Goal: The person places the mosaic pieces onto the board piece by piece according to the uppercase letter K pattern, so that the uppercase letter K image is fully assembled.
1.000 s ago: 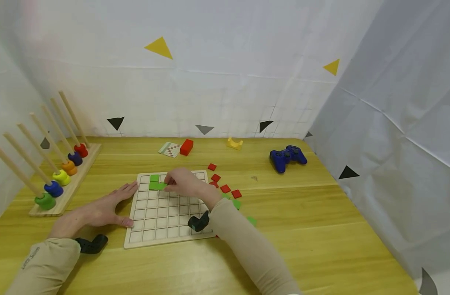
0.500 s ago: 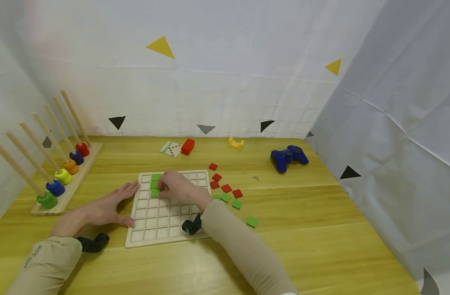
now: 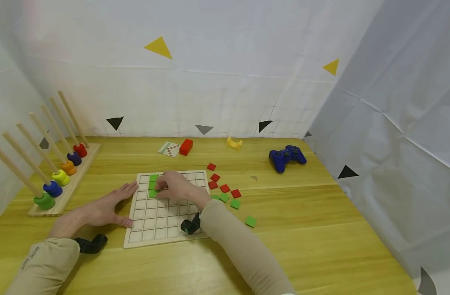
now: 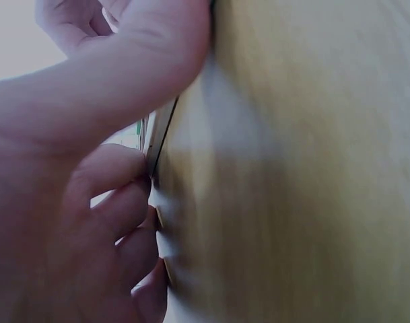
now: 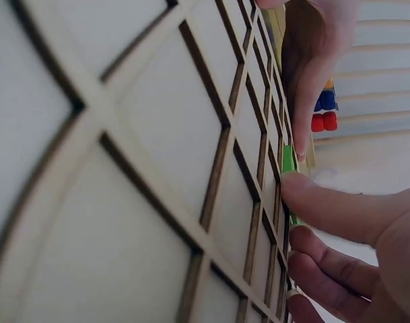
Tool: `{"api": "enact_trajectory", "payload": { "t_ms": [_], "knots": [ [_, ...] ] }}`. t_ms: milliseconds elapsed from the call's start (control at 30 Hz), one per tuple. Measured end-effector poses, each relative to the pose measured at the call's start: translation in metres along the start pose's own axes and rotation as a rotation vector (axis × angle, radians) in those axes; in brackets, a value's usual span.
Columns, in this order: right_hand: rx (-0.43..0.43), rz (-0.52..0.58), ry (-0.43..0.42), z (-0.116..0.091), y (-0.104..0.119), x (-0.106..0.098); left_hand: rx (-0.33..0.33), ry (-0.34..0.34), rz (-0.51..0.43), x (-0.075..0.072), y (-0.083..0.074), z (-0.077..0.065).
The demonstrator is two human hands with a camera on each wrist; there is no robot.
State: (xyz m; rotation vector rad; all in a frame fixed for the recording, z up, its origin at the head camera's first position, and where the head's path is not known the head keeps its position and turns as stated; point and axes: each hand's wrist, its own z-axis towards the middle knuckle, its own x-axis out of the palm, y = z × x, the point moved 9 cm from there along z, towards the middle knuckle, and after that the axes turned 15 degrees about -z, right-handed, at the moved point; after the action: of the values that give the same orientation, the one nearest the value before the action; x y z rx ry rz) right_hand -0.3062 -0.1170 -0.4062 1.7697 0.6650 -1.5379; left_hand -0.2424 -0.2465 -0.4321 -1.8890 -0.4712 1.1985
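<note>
A pale wooden grid board [image 3: 160, 222] lies on the table. Three green square tiles [image 3: 153, 178] sit in one column near its far left corner. My right hand [image 3: 178, 187] reaches over the board, thumb and curled fingers at the nearest green tile [image 3: 152, 193], pinching it low in the grid. In the right wrist view the thumb rests against green [image 5: 287, 160], and the fingertips stay close to the board. My left hand [image 3: 101, 211] spreads along the board's left edge, fingertips and thumb touching it; the left wrist view shows those fingers [image 4: 127, 202] at the edge.
Loose red tiles [image 3: 225, 188] and green tiles [image 3: 235, 204] lie right of the board. A peg rack [image 3: 71, 180] with coloured rings stands left. Behind are a patterned card [image 3: 168, 149], red block [image 3: 186, 147] and yellow piece [image 3: 234, 143]; a blue game controller [image 3: 287, 158] lies right.
My right hand has come slightly left and nearer with a green tile, which now lies in the third row of the column. The left hand has stayed at the board's edge.
</note>
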Motion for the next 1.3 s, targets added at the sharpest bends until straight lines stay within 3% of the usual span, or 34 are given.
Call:
{"api": "enact_trajectory", "payload": {
  "t_ms": [500, 1300],
  "knots": [
    [0.092, 0.153, -0.009, 0.0034, -0.0089, 0.0041, 0.009, -0.009, 0.001, -0.0004, -0.0020, -0.0005],
    [0.149, 0.162, 0.005, 0.0005, -0.0084, 0.0056, 0.004, -0.012, -0.007, 0.0001, -0.0023, -0.0017]
  ]
}}
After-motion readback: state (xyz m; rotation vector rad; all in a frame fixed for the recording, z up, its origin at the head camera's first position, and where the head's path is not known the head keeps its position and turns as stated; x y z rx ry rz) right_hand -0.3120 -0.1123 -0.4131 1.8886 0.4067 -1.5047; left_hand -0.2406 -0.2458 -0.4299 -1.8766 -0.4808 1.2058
